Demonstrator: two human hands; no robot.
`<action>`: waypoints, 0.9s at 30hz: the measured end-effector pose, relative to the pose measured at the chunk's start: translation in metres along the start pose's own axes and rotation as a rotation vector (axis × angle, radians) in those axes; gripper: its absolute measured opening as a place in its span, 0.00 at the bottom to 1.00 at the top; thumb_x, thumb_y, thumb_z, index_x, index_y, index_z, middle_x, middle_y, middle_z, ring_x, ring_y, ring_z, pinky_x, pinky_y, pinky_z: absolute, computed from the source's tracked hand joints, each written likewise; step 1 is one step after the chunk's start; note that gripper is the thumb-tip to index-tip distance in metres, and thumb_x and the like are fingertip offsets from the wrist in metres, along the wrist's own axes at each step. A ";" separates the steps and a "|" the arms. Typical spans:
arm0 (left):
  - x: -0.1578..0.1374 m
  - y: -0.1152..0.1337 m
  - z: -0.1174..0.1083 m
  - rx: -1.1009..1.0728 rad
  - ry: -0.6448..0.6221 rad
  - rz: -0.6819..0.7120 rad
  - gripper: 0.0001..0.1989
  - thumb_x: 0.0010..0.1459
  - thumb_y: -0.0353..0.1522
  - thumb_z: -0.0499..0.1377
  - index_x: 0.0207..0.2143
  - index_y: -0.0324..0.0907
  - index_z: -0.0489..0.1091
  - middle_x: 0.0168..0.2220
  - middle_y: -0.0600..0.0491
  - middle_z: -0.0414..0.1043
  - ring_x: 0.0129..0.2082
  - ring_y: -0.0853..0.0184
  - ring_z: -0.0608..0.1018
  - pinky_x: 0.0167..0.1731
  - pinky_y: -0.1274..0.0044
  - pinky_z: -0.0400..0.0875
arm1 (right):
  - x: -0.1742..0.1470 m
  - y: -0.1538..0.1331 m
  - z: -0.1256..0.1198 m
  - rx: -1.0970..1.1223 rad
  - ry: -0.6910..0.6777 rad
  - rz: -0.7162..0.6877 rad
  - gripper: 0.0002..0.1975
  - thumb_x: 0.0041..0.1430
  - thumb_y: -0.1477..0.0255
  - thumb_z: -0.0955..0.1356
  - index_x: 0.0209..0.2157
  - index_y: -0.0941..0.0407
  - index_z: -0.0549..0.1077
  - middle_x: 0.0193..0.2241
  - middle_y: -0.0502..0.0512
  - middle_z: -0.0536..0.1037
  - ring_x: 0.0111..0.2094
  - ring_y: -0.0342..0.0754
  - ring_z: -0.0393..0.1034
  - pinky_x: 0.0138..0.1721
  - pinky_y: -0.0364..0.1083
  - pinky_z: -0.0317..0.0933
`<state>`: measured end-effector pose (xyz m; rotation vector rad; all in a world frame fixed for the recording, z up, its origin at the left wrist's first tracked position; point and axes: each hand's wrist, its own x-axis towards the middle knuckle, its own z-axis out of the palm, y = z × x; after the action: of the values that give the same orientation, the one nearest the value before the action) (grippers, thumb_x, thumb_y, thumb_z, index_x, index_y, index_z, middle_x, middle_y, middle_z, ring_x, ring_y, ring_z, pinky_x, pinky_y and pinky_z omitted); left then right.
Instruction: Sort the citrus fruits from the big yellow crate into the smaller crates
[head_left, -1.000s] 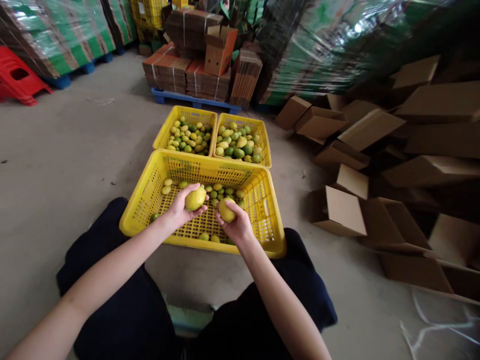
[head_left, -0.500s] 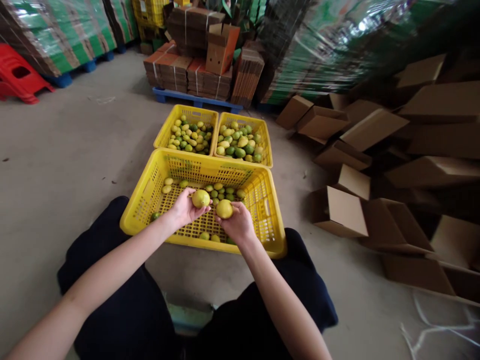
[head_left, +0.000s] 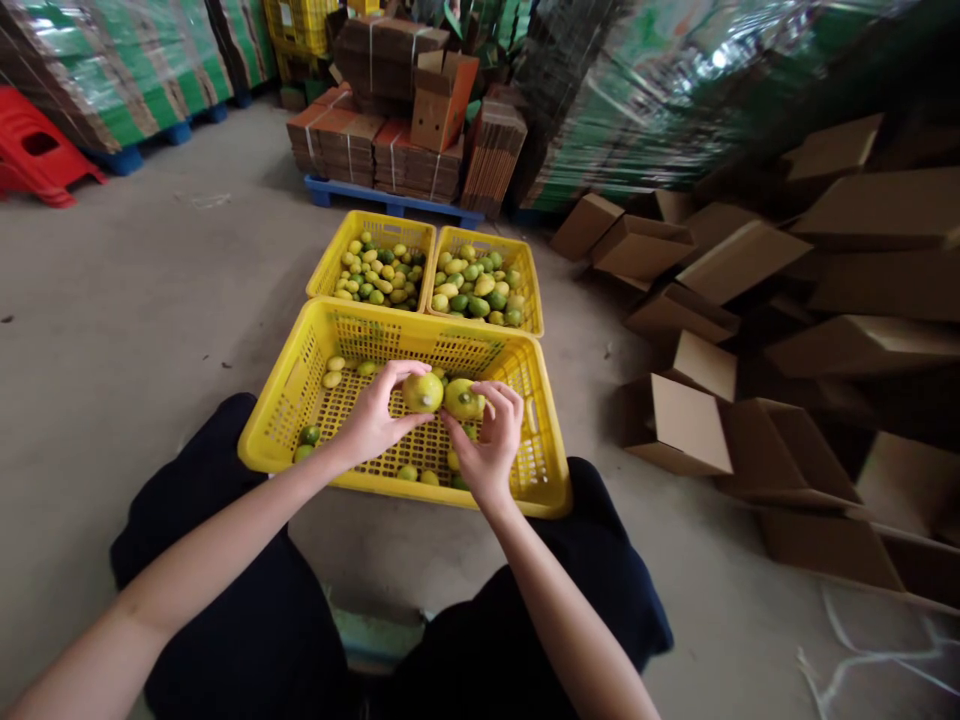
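Observation:
My left hand (head_left: pixel 379 415) grips a yellow-green lemon (head_left: pixel 423 393) between thumb and fingers. Beside it my right hand (head_left: pixel 491 440) pinches a second lemon (head_left: pixel 463 400), its stem end turned towards me. The two fruits are side by side, almost touching, above a large yellow plastic crate (head_left: pixel 289 400) between my knees. Several loose lemons lie in that crate: a yellow pair (head_left: pixel 334 371) at the left, green ones (head_left: pixel 308 436) near the left front, and more along the front edge. Those behind my hands are partly hidden.
Beyond it stand two smaller yellow crates, a left one (head_left: pixel 321 270) and a right one (head_left: pixel 534 290), filled with yellow and green lemons. Open cardboard boxes (head_left: pixel 690 425) are heaped at the right. Flattened cartons (head_left: pixel 337 135) sit on a blue pallet (head_left: pixel 352 196). A red stool (head_left: pixel 45 150) stands far left.
Both hands have rolled the lemons so their ends face me and brought them closer together, slightly right and up. My fingers now hold the fruits from above and below.

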<state>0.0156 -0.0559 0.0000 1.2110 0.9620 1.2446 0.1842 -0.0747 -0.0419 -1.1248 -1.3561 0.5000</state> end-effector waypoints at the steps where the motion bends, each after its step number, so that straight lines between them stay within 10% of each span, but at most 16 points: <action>1: 0.000 0.000 -0.001 -0.029 0.003 -0.026 0.25 0.38 0.21 0.73 0.40 0.43 0.73 0.51 0.46 0.72 0.55 0.58 0.73 0.59 0.68 0.64 | 0.000 0.000 0.000 0.017 0.016 0.008 0.23 0.49 0.77 0.73 0.47 0.46 0.71 0.47 0.56 0.69 0.54 0.56 0.65 0.58 0.60 0.62; 13: 0.016 -0.009 -0.018 -0.138 -0.014 -0.159 0.20 0.48 0.31 0.71 0.45 0.42 0.75 0.48 0.48 0.72 0.47 0.63 0.76 0.46 0.73 0.76 | 0.021 -0.007 -0.007 0.513 -0.038 0.537 0.19 0.44 0.72 0.78 0.42 0.50 0.78 0.39 0.50 0.80 0.42 0.47 0.73 0.48 0.50 0.68; 27: 0.011 -0.026 -0.007 -0.273 0.041 -0.510 0.25 0.44 0.28 0.73 0.47 0.39 0.74 0.45 0.45 0.76 0.41 0.64 0.78 0.40 0.74 0.73 | 0.009 -0.001 0.003 0.609 -0.238 0.744 0.16 0.45 0.66 0.77 0.38 0.52 0.79 0.34 0.48 0.81 0.39 0.48 0.73 0.46 0.46 0.65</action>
<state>0.0144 -0.0425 -0.0255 0.6716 1.0133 0.9533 0.1830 -0.0665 -0.0376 -1.0378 -0.8326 1.5136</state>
